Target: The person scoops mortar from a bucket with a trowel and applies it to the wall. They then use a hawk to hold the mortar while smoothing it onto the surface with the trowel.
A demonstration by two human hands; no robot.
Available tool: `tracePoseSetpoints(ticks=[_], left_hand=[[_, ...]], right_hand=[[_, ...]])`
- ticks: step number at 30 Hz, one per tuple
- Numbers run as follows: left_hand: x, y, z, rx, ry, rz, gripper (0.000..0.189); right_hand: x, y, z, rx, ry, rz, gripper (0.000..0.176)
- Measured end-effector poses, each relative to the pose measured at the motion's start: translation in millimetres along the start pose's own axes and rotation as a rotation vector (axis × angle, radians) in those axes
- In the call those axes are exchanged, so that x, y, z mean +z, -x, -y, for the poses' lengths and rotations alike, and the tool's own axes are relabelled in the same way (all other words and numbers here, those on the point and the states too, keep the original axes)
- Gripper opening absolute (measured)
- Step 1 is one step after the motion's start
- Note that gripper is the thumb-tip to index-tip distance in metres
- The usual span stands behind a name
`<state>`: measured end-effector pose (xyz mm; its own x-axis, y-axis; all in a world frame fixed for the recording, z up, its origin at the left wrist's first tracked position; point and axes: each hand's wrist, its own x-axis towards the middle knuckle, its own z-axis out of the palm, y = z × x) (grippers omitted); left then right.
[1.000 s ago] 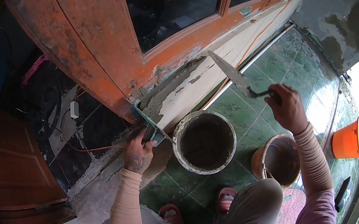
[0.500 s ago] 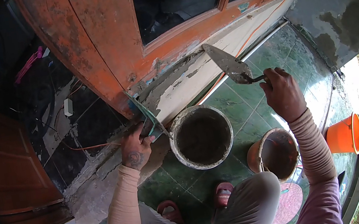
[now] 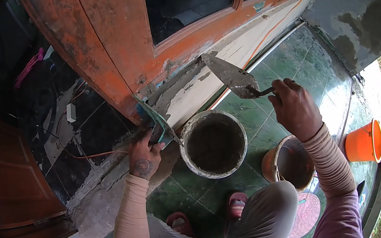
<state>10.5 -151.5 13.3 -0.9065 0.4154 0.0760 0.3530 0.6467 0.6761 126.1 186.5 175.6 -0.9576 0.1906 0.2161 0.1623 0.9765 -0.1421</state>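
My right hand [image 3: 298, 108] grips the handle of a pointed trowel [image 3: 231, 78], whose mortar-smeared blade reaches left, its tip at the wall ledge below the orange window frame. My left hand [image 3: 143, 156] is closed round the handle of a green plastering float [image 3: 157, 116], held on edge by the foot of the orange post. A grey, mortar-crusted bucket [image 3: 244, 146] stands between and below my hands, with dark grey mortar [image 3: 212, 143] inside. Wet grey mortar lies along the ledge [image 3: 177, 87] between float and trowel.
A second orange-brown bucket [image 3: 270, 166] stands beside my right forearm, and a bright orange bucket [image 3: 362, 144] farther right. An orange cable [image 3: 266, 44] and a white pipe [image 3: 283, 43] run along the wall base. Green tiles [image 3: 197, 188] cover the floor.
My right hand has moved left and slightly down, bringing the trowel's tip left along the ledge. My left hand and the float have hardly moved.
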Motion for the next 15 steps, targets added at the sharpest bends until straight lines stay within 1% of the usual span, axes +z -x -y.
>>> tracePoseSetpoints(ticks=[9,15], left_hand=[[0,-1,1,-0.013,0.006,0.011,0.048],[2,-1,4,0.018,0.000,-0.011,0.051]], right_hand=[[4,6,8,-0.013,-0.012,0.023,0.019],[5,9,14,-0.026,-0.024,0.024,0.021]])
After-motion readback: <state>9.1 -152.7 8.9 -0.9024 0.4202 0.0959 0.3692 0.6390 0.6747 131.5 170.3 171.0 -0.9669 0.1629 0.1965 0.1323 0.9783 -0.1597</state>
